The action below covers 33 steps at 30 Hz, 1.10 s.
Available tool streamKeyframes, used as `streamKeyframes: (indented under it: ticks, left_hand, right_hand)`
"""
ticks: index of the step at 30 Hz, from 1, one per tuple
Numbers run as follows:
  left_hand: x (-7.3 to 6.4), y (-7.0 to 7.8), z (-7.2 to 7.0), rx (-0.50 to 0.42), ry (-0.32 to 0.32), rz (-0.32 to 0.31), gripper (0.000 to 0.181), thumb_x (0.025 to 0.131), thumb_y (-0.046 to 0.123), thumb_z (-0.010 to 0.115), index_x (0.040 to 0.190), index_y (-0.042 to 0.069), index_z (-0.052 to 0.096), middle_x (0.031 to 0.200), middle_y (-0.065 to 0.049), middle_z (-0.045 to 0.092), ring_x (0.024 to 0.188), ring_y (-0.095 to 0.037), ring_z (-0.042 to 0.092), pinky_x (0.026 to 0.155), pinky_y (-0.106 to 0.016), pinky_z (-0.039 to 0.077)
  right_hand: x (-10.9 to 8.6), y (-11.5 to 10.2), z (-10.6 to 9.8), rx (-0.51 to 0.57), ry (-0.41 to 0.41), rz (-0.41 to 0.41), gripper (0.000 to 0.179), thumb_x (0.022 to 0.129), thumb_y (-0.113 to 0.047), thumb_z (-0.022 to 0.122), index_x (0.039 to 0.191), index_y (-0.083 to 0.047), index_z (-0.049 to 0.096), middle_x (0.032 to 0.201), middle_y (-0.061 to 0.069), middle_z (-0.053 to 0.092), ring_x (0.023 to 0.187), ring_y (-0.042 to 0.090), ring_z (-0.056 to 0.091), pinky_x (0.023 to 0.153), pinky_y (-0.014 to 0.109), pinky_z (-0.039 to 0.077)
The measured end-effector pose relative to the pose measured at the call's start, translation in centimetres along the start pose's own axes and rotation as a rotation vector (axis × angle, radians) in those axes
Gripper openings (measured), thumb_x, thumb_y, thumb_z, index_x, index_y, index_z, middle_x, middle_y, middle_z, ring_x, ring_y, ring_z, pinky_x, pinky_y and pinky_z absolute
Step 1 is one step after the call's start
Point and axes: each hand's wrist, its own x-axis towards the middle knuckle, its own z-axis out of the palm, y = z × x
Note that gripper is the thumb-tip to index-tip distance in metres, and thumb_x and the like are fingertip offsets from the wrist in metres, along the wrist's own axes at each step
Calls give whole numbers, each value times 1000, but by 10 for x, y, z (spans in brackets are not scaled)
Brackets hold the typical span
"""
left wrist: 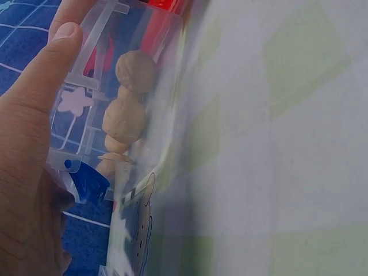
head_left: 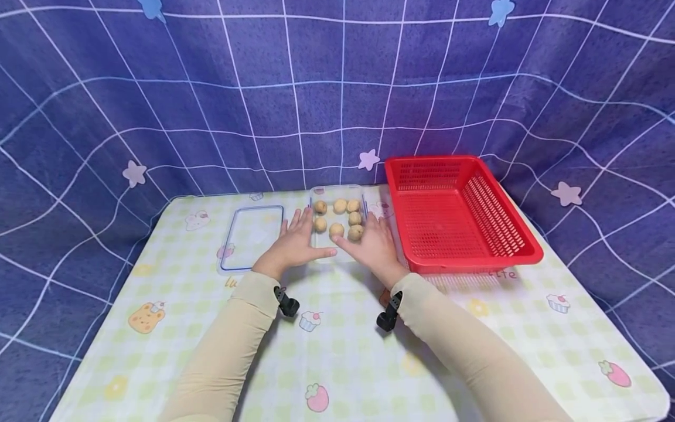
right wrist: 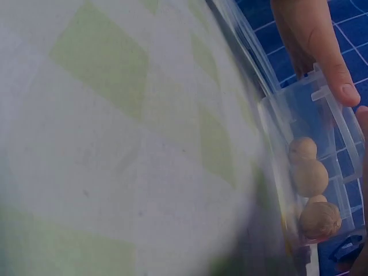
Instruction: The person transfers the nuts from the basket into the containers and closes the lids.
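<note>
A clear plastic food container holds several walnuts and stands at the middle of the table's far side. My left hand lies along its left side, fingers straight and spread, thumb pointing inward at the near rim. My right hand mirrors it on the right side, its thumb reaching over the near part. In the left wrist view, a blue latch hangs at the container's side below my left thumb. The right wrist view shows the walnuts through the clear wall.
A clear lid with a blue seal lies flat left of the container. On the right stands a red perforated basket, close to my right hand. The checked tablecloth covers the table, with a blue curtain behind.
</note>
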Motion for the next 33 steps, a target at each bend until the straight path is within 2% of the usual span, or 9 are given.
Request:
streamKeyframes:
  ticks: [8,18,27,33]
  left_hand:
    - [-3,-4,-5,32,-8,-24,128,82,78,61,160,-1,-1,169,-19,0,154,-32,-11,121,-58,-10]
    - [-3,-11,-8,51,-29,-38,129,81,80,59,160,-1,-4,169,-18,-2,155,-33,-11,120,-58,-13]
    - [-6,-13,-11,49,-38,-51,133,78,87,55,160,0,-4,169,-16,-3,155,-31,-12,120,-54,-15]
    - [-4,-16,-8,17,-25,-42,130,81,81,59,161,0,-4,169,-17,-2,154,-32,-12,121,-57,-12]
  right_hand:
    - [3,-5,-2,-95,-58,-66,128,77,-89,51,157,7,23,161,26,30,151,44,21,123,52,18]
    - [7,-8,-4,-148,-100,-134,131,76,-91,49,156,10,22,161,27,29,150,43,22,123,53,17]
    - [8,-12,-3,-149,-135,-118,132,75,-92,47,157,8,20,162,25,27,152,40,20,124,50,14]
    - [9,-13,-3,-185,-130,-105,134,74,-95,44,157,8,20,163,24,26,151,43,21,121,60,17]
